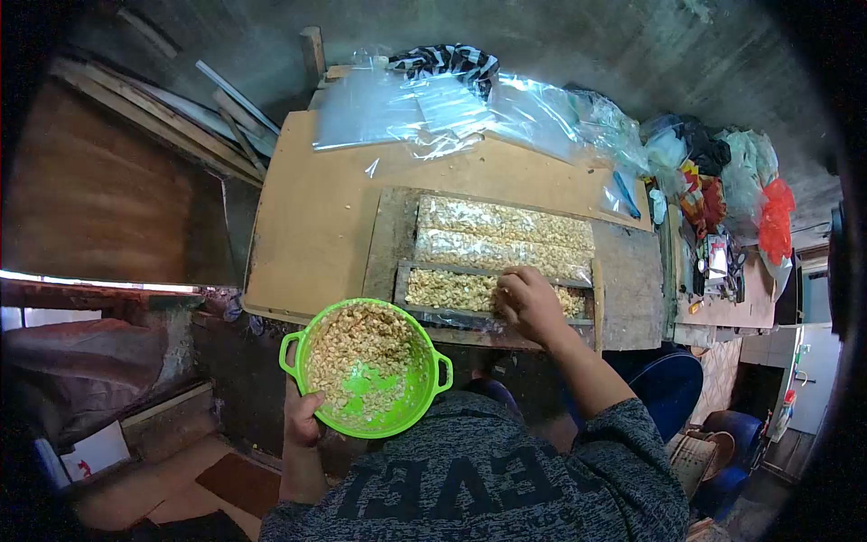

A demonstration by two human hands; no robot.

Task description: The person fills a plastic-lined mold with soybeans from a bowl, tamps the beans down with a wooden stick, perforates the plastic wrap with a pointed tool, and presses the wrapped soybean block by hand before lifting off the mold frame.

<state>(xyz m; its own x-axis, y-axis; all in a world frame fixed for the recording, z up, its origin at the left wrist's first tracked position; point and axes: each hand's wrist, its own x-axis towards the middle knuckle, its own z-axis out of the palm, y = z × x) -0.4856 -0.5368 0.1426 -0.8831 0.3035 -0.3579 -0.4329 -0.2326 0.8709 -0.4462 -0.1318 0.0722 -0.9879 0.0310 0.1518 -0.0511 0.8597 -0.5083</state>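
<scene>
My left hand (305, 417) grips the near left rim of a bright green plastic basin (424, 384) with two side handles. Pale, bean-like pieces (357, 339) coat its inside, and some green bottom shows through. My right hand (528, 303) is down on a long, narrow wooden mould (404, 282), its fingers bent together and touching more of these pale pieces (452, 289). Whether the fingers pinch any is hidden. Clear plastic lines the mould's near edge. Just beyond lie two long plastic-wrapped slabs (506, 230) of the same pieces, side by side.
The mould and slabs rest on a worn wooden board (384, 230) over a tan tabletop (298, 217). Clear plastic sheets (397, 108) and bags (605, 126) line the back edge. A blue-handled tool (626, 192) lies at the right. Wood planks (163, 122) lean at the left.
</scene>
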